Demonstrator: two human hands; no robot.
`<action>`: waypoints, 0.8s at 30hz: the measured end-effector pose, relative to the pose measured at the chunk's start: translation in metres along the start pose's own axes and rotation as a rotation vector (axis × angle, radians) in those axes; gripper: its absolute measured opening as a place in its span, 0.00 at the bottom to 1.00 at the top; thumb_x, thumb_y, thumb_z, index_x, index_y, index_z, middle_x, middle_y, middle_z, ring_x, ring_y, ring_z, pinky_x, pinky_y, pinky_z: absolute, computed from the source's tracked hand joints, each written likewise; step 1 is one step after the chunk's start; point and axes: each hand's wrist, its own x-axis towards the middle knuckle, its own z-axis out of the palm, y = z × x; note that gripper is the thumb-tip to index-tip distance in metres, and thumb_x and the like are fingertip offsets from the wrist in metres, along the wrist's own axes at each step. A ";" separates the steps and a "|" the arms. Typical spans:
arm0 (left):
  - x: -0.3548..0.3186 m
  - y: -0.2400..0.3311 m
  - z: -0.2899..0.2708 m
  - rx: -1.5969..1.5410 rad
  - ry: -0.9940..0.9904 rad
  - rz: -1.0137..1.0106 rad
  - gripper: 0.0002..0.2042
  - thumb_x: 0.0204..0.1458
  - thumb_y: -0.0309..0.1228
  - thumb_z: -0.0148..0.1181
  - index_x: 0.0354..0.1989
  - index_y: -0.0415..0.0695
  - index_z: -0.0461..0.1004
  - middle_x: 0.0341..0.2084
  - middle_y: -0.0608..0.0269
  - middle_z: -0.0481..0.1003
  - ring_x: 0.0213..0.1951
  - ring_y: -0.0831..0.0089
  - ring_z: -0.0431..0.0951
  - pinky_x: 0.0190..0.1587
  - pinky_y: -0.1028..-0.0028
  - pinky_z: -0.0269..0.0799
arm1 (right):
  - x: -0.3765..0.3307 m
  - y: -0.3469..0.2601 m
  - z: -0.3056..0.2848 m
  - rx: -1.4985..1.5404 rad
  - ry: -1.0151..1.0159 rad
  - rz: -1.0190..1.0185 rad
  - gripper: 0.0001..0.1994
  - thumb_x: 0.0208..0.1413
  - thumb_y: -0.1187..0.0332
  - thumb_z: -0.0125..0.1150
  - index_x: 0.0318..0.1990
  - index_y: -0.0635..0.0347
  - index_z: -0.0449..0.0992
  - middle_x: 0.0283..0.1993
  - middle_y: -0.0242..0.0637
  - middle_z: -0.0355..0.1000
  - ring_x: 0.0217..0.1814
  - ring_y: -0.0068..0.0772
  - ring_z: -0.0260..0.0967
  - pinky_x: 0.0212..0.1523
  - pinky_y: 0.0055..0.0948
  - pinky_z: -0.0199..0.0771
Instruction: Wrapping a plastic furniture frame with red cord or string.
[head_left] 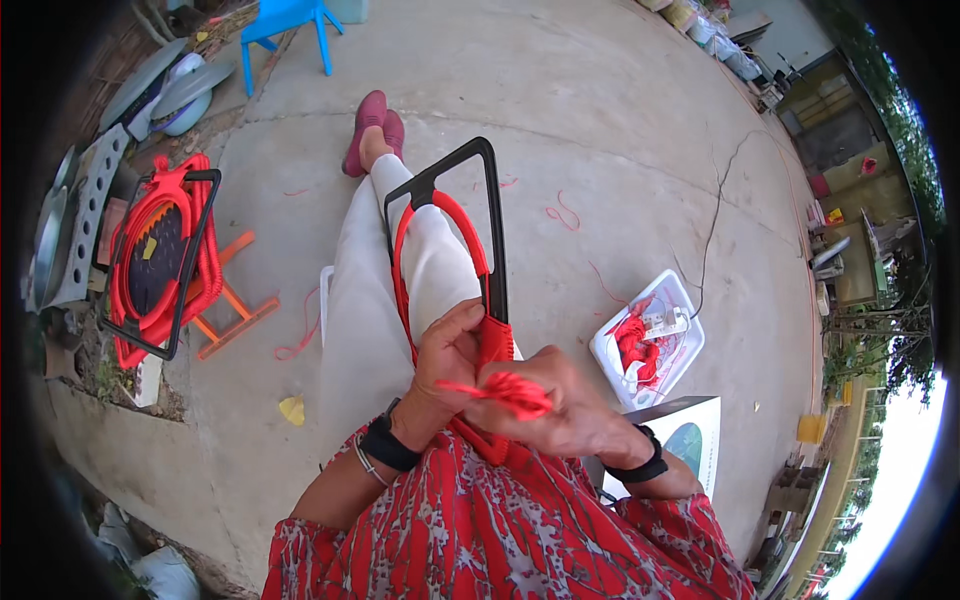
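A black frame [497, 225] with rounded corners and a red ring [457, 217] inside it rests across my lap, over white trousers. Red cord wrapping [495, 342] covers the lower part of its right side. Beside that wrapping, my left hand [440, 362] is closed on the frame, its thumb on top. My right hand [575, 408] is closed around a looped bundle of red cord [515, 394], just right of the left hand. The bundle partly hides the fingers of both hands. The frame's lower end is hidden by my hands and the red patterned garment [480, 530].
To the left, red-and-black frames [205, 250] lean by an orange stool [235, 325]. At right stand a white basket [604, 350] holding red cord and a power strip [665, 323], and a box [706, 420]. A black cable [716, 215] crosses the concrete. A blue chair [285, 22] stands ahead.
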 end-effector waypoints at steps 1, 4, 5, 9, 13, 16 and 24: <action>-0.001 0.001 0.000 0.009 -0.001 -0.005 0.12 0.60 0.33 0.46 0.44 0.40 0.71 0.26 0.61 0.74 0.25 0.75 0.72 0.29 0.76 0.67 | 0.002 0.009 0.007 -0.051 -0.045 -0.048 0.08 0.50 0.68 0.64 0.28 0.64 0.74 0.15 0.31 0.65 0.17 0.18 0.57 0.20 0.25 0.58; -0.002 0.005 -0.008 0.097 -0.104 0.029 0.10 0.58 0.32 0.49 0.40 0.39 0.72 0.31 0.62 0.75 0.32 0.75 0.74 0.34 0.74 0.70 | -0.003 0.009 0.010 -0.154 -0.071 -0.106 0.09 0.51 0.66 0.65 0.31 0.63 0.74 0.15 0.32 0.66 0.17 0.19 0.59 0.20 0.26 0.60; -0.001 0.008 -0.014 0.107 -0.101 0.025 0.10 0.58 0.32 0.49 0.40 0.39 0.72 0.31 0.62 0.75 0.32 0.75 0.74 0.34 0.74 0.70 | -0.006 0.006 0.008 -0.210 -0.066 -0.114 0.10 0.51 0.66 0.65 0.32 0.63 0.75 0.16 0.34 0.67 0.18 0.19 0.61 0.21 0.25 0.62; -0.009 0.015 -0.017 0.091 -0.041 0.073 0.12 0.58 0.35 0.49 0.39 0.38 0.72 0.24 0.59 0.73 0.23 0.72 0.72 0.21 0.73 0.66 | -0.036 -0.005 -0.022 -0.241 0.093 -0.031 0.15 0.47 0.69 0.67 0.44 0.59 0.74 0.25 0.38 0.74 0.27 0.28 0.74 0.32 0.25 0.72; -0.009 0.022 -0.015 0.211 -0.125 0.075 0.14 0.60 0.40 0.46 0.38 0.43 0.72 0.23 0.63 0.68 0.23 0.73 0.67 0.23 0.77 0.61 | -0.036 -0.014 -0.042 0.063 0.547 0.068 0.35 0.39 0.68 0.69 0.58 0.65 0.64 0.27 0.31 0.70 0.24 0.20 0.66 0.28 0.22 0.68; -0.003 0.026 -0.019 0.161 -0.053 0.084 0.13 0.61 0.40 0.46 0.39 0.43 0.71 0.24 0.63 0.67 0.23 0.73 0.67 0.22 0.76 0.59 | -0.030 -0.029 -0.061 0.622 0.525 -0.394 0.39 0.43 0.66 0.65 0.63 0.68 0.53 0.21 0.27 0.56 0.17 0.20 0.56 0.23 0.25 0.64; -0.003 0.037 -0.024 0.196 -0.079 0.070 0.13 0.61 0.41 0.45 0.39 0.45 0.71 0.23 0.64 0.67 0.23 0.71 0.66 0.25 0.75 0.59 | 0.025 -0.040 -0.088 0.614 0.370 -0.798 0.17 0.67 0.63 0.38 0.53 0.68 0.62 0.26 0.29 0.58 0.21 0.18 0.56 0.25 0.25 0.62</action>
